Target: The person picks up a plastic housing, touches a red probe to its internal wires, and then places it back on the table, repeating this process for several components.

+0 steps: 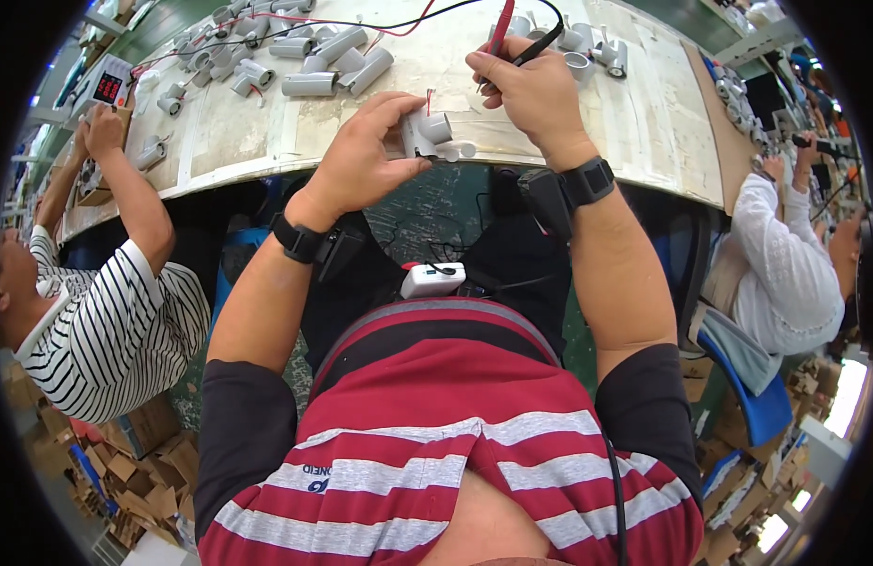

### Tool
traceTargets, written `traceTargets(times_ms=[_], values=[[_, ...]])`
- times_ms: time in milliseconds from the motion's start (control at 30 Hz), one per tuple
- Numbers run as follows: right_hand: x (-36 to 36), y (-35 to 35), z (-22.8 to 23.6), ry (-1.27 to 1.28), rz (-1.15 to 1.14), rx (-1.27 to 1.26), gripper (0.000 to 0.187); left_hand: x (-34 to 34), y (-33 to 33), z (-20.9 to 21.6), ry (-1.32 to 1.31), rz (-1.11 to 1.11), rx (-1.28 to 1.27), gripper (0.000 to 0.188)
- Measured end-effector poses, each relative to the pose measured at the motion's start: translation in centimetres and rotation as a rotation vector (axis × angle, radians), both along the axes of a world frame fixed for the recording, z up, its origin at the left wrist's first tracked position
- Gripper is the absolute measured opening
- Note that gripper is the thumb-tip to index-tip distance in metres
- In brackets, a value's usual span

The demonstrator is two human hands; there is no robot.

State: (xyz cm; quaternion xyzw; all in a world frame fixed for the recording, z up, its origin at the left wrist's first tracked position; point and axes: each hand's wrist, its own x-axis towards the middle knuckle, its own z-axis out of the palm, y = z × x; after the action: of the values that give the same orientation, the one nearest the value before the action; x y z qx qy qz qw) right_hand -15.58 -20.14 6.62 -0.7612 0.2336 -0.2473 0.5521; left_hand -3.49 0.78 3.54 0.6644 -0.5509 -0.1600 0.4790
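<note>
A: What is the left hand [361, 154] clasping, upper centre of frame?
B: A grey, branched plastic fitting [419, 132]; the right hand [533, 92], upper right of centre, is pinching a slim red probe [499, 30] and a slim black probe [541, 44].

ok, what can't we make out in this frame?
Gray fitting: head view, partly covered by the left hand; underside faces away.
Red probe: head view, upper end cut off by the top edge.
Its tip, and that of the black probe: head view, too small to tell beside the fingers of the right hand.
</note>
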Motion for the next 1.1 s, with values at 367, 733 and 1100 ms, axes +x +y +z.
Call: traceTargets(times_ms=[367, 733, 1100], values=[[0.6, 1.2, -3.3, 0.116, 0.021, 0.100, 0.021, -6.4, 4.8, -0.6, 0.752, 0.141, -0.136, 0.060], [0.8, 2.3, -4.2, 0.074, 0.010, -0.283, 0.021, -4.0, 6.2, -3.2, 1.810, -0.093, -0.400, 0.068], [2.2, 8.0, -4.2, 0.001, 0.137, 0.197, 0.020, -4.4, 5.9, -4.1, 1.635, -0.039, -0.361, 0.070]])
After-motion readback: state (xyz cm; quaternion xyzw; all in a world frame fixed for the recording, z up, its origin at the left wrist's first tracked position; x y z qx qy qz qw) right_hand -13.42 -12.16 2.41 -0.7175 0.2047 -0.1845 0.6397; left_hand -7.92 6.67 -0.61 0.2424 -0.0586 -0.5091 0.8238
